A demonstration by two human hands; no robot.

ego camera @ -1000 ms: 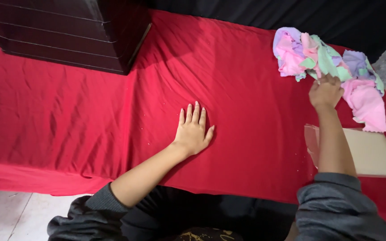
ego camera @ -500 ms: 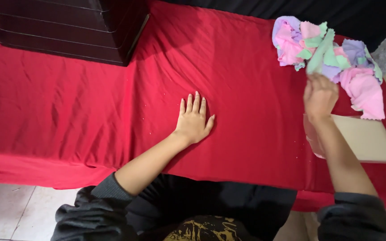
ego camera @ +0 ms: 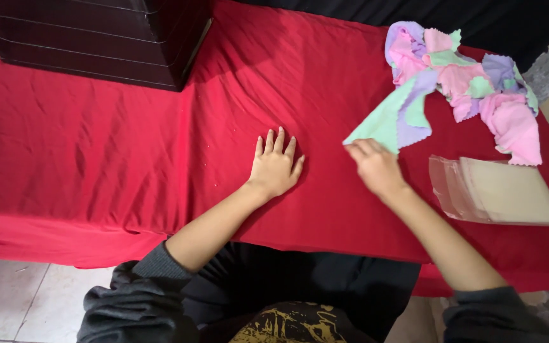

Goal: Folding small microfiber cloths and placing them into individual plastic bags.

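Red cloth covers the tabletop [ego camera: 128, 146], creased throughout and hanging over its near edge above a pale tiled floor [ego camera: 7, 292]. At about 11 o'clock stands a dark wooden box [ego camera: 96, 38] with horizontal grooves on its sides. At about 1 o'clock lies a loose pile of small cloths [ego camera: 471, 82] in pink, lilac and mint green, their edges cut in zigzag.

Left hand [ego camera: 276, 166]: laid flat on the red cloth near the centre, palm down, fingers straight and close together, holding nothing.

Right hand [ego camera: 376, 166]: to the right of the left hand and well apart from it; its grip is closed as a pinch on the lower corner of a mint-green cloth [ego camera: 382, 122]. This cloth stretches from the pinch up toward 1 o'clock, its far end reaching the pile, with a lilac cloth [ego camera: 414, 114] lying against it (whether the fingers also catch the lilac one cannot be told).

At 3 o'clock, just beside the right forearm, rests a flat stack of clear plastic sleeves [ego camera: 497, 190].
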